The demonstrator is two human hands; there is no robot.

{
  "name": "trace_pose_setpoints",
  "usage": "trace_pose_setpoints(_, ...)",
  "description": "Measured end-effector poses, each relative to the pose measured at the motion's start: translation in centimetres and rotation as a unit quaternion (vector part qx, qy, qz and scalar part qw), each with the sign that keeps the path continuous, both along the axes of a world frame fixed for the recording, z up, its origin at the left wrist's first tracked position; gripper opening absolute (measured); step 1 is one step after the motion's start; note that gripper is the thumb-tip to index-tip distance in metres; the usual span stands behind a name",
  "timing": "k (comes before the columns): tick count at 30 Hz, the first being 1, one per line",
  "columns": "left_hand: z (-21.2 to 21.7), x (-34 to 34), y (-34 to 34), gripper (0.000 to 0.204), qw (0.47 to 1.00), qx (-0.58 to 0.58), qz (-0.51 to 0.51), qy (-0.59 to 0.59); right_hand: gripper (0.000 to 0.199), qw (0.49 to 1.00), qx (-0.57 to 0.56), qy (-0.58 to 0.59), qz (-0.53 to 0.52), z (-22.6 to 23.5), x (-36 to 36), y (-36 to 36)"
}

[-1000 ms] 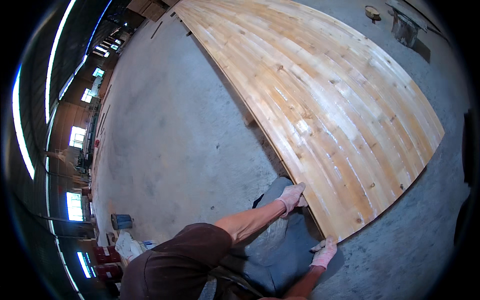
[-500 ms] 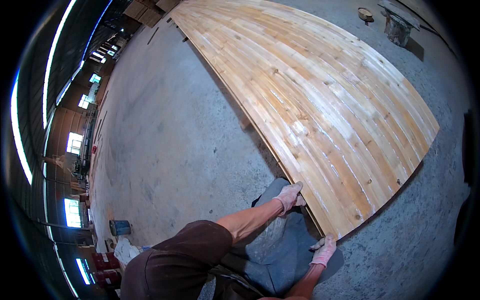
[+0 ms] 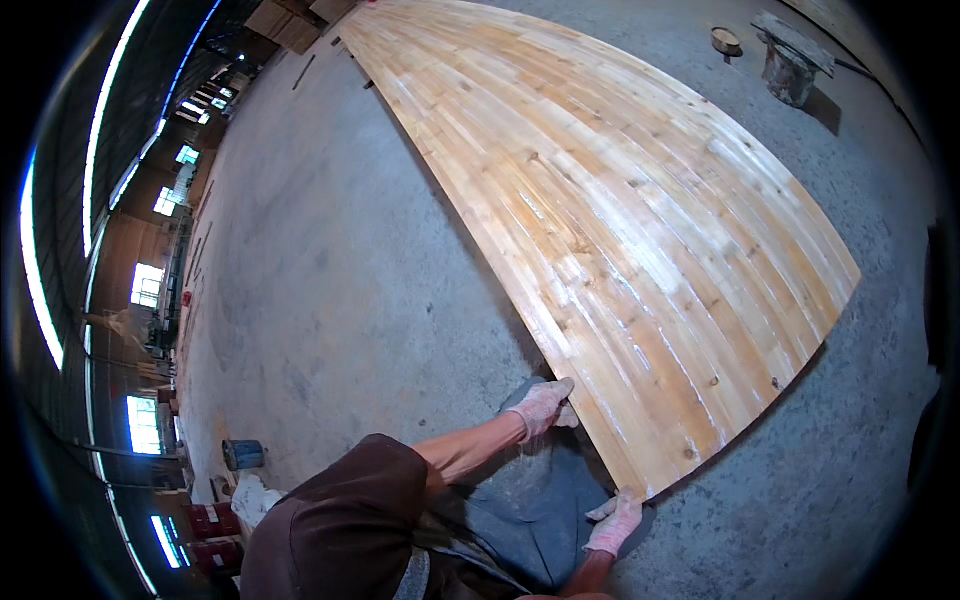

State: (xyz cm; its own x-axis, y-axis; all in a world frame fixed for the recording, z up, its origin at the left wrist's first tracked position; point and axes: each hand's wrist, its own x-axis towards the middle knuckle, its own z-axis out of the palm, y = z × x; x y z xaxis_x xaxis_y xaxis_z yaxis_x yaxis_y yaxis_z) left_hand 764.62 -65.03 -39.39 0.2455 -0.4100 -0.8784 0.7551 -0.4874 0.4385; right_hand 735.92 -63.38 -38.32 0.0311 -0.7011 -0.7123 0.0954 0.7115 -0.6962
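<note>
A long, wide wooden panel (image 3: 620,260) made of glued strips, with whitish streaks along its seams, stretches from my lap toward the far upper left. My left hand (image 3: 545,408), in a pale pinkish work glove, is closed on the panel's left long edge, thumb on top and fingers underneath. Gloved the same way, my right hand (image 3: 616,522) grips the near corner, with its thumb over the top. Part of the fingers of both hands is hidden below the panel. My knees in grey-blue trousers (image 3: 530,500) are beneath the near edge.
A stump-like stand (image 3: 790,75) with a board on it and a small round container (image 3: 726,42) are at the upper right. On the grey concrete floor (image 3: 320,270) at lower left stand a dark bucket (image 3: 243,455) and red drums (image 3: 212,520). Stacked boards (image 3: 285,25) lie far off.
Both my hands have drawn the panel's near end a little left and toward me. The stacked panel edge seen below it before no longer shows.
</note>
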Motion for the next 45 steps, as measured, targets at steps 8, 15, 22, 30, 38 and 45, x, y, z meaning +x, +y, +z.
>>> trace_pose_setpoints(8, -0.3, -0.5, -1.0, 0.034, 0.999, 0.01, 0.047, -0.011, 0.04, 0.999, -0.027, 0.013, -0.022, -1.4, -0.4, -0.5)
trace_pose_setpoints(15, -1.8, -0.3, -0.4, 0.042, 0.999, 0.026, 0.033, 0.015, 0.033, 0.999, 0.02, -0.029, -0.027, -3.1, -0.7, -0.2)
trace_pose_setpoints(22, -2.4, 0.1, -0.3, 0.04, 0.998, -0.006, 0.026, 0.049, 0.036, 0.998, 0.049, -0.014, -0.022, -5.7, -1.0, 0.5)
trace_pose_setpoints(30, 0.0, 0.1, -1.0, 0.038, 0.999, 0.015, 0.016, 0.032, 0.039, 0.996, 0.089, 0.004, 0.027, -0.6, -0.5, -1.3)
trace_pose_setpoints(38, 0.2, 0.0, -1.4, 0.033, 0.999, 0.024, 0.026, 0.014, 0.03, 0.996, -0.01, 0.034, 0.078, -1.8, -0.7, -0.8)
trace_pose_setpoints(45, 3.1, -0.5, 1.0, 0.033, 0.975, 0.126, -0.181, -0.031, 0.029, 0.969, 0.211, 0.08, 0.101, -3.1, -1.8, -1.4)
